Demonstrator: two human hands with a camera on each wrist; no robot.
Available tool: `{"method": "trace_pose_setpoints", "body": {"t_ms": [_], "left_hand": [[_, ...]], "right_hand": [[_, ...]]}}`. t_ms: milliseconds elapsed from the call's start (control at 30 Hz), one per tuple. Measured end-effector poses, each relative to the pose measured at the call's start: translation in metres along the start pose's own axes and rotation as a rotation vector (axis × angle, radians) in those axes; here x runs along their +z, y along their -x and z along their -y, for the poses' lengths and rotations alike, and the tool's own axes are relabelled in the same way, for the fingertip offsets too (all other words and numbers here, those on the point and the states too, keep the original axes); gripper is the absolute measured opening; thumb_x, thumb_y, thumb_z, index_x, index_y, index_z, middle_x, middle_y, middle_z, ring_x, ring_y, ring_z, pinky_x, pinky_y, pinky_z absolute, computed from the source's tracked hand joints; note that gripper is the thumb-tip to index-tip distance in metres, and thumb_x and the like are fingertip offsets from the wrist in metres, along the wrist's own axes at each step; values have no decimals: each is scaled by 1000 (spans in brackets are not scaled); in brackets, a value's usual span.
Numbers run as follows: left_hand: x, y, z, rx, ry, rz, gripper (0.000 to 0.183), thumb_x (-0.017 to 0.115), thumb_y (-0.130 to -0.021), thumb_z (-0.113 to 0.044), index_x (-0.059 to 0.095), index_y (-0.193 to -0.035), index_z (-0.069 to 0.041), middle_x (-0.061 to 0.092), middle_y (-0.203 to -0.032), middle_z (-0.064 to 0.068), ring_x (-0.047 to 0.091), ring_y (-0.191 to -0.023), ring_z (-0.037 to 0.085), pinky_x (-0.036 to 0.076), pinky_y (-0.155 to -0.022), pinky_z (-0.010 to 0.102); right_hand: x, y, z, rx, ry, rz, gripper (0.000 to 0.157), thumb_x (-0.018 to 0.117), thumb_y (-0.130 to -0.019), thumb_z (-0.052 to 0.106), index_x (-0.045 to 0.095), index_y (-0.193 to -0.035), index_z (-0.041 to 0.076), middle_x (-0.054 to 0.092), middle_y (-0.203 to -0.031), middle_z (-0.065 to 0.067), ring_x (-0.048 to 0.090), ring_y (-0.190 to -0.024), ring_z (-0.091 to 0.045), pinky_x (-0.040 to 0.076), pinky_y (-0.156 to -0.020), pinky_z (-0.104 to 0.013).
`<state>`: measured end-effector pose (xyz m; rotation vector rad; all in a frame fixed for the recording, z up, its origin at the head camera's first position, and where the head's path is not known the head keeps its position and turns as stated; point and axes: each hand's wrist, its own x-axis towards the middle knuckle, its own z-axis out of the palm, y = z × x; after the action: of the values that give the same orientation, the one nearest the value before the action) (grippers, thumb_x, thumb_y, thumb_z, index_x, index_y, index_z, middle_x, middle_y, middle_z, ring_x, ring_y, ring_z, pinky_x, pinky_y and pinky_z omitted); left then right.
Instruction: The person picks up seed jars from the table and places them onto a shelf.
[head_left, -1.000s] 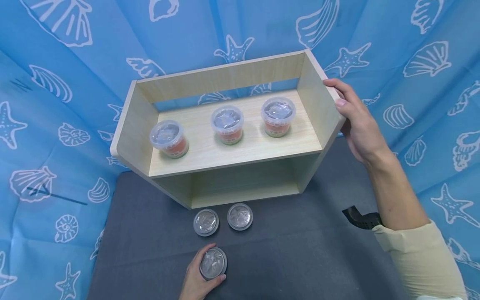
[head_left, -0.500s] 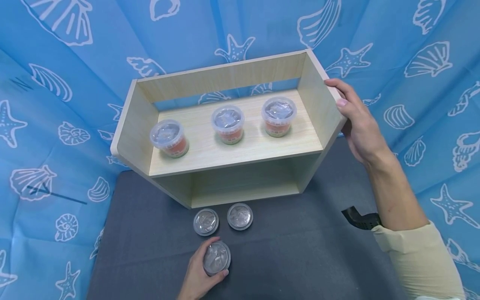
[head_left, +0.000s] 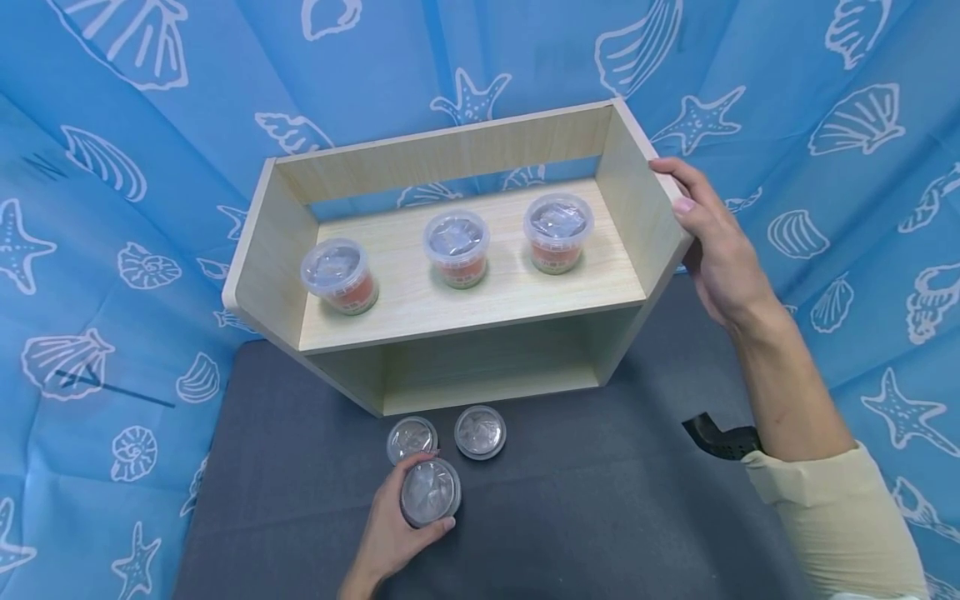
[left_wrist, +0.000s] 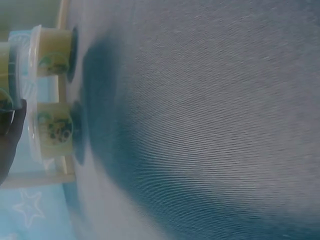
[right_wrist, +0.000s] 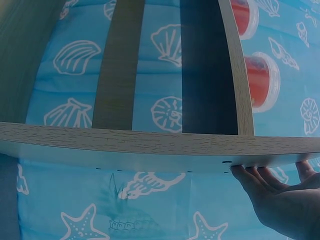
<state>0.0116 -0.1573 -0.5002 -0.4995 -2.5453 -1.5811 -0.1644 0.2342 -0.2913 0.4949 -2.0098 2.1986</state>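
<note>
Fingers (head_left: 409,465) of my left hand (head_left: 392,529) grip a tub (head_left: 431,493); beyond them lies the shelf (head_left: 480,307), crosswise, my right hand (head_left: 722,250) pressing fingertips on its end.

My head view faces forward and down over the shelf (head_left: 510,293) and table (head_left: 585,483). Sideways and low, my left-wrist view crosses the table; my close right-wrist view shares the shelf with the first.
</note>
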Motion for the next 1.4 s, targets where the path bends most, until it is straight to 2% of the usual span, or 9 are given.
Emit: {"method": "trace_pose_setpoints", "body": {"t_ms": [100, 300, 433, 567, 667, 833, 1100, 1233, 1400], "left_hand": [[-1, -4, 4, -9, -25, -6, 81, 92, -61, -13, 56, -133, -3, 59, -132, 13, 54, -124, 25, 31, -106, 18], [-1, -11, 24, 7, -66, -31, 85, 94, -62, -22, 56, -137, -10, 58, -132, 4, 54, -122, 21, 33, -104, 21], [-3, -17, 30, -24, -19, -79, 88, 94, -64, -21, 52, -141, -12, 59, -133, 3, 55, -121, 20, 35, -103, 21], [-3, -22, 32, -73, 60, -150, 90, 93, -63, -10, 48, -142, -12, 60, -130, 6, 57, -115, 16, 38, -99, 20], [-5, -29, 23, -69, 79, -189, 88, 91, -60, -1, 50, -138, -4, 62, -126, 13, 58, -111, 15, 38, -96, 20], [-10, -42, -3, -76, 82, -190, 80, 88, -63, 2, 51, -134, 6, 62, -125, 19, 58, -110, 14, 41, -95, 19], [-13, -54, 3, -39, 130, -199, 78, 86, -65, 6, 52, -135, 8, 61, -127, 23, 58, -112, 12, 42, -96, 18], [-19, -61, 5, -59, 144, -178, 77, 85, -69, 5, 50, -137, 8, 60, -128, 24, 59, -111, 11, 43, -94, 19], [-24, -73, 4, -88, 136, -147, 77, 84, -71, 2, 49, -139, 6, 57, -133, 22, 57, -114, 15, 41, -96, 18]], "right_hand": [[0, 0, 0, 1, -4, 0, 46, 39, -102, 26, 42, -147, 17, 33, -140, -13, 38, -115, -29, 26, -87, -46], [1, 0, -2, 5, 6, -5, 47, 39, -102, 27, 41, -147, 18, 32, -141, -13, 37, -116, -29, 26, -87, -46], [1, 0, -3, 10, 7, -7, 47, 40, -102, 27, 41, -148, 18, 31, -143, -12, 36, -118, -30, 26, -88, -46], [1, 0, -4, 7, 0, -6, 47, 39, -102, 27, 41, -148, 18, 31, -142, -12, 36, -117, -30, 26, -88, -46], [1, 0, -4, 4, -4, -3, 47, 39, -102, 28, 41, -148, 18, 32, -141, -13, 37, -117, -30, 26, -88, -46], [1, 0, -4, 3, -5, -1, 47, 39, -102, 28, 41, -148, 18, 32, -141, -12, 36, -118, -30, 26, -88, -45], [1, 0, -4, 7, -11, -4, 47, 39, -102, 28, 41, -148, 18, 32, -141, -12, 36, -118, -30, 26, -89, -45], [1, -1, -4, 2, -18, -2, 46, 40, -102, 28, 41, -147, 17, 32, -141, -12, 36, -118, -30, 26, -89, -44], [0, -1, -3, -3, -14, -6, 46, 40, -102, 28, 41, -147, 17, 33, -141, -12, 36, -118, -29, 25, -90, -43]]}}
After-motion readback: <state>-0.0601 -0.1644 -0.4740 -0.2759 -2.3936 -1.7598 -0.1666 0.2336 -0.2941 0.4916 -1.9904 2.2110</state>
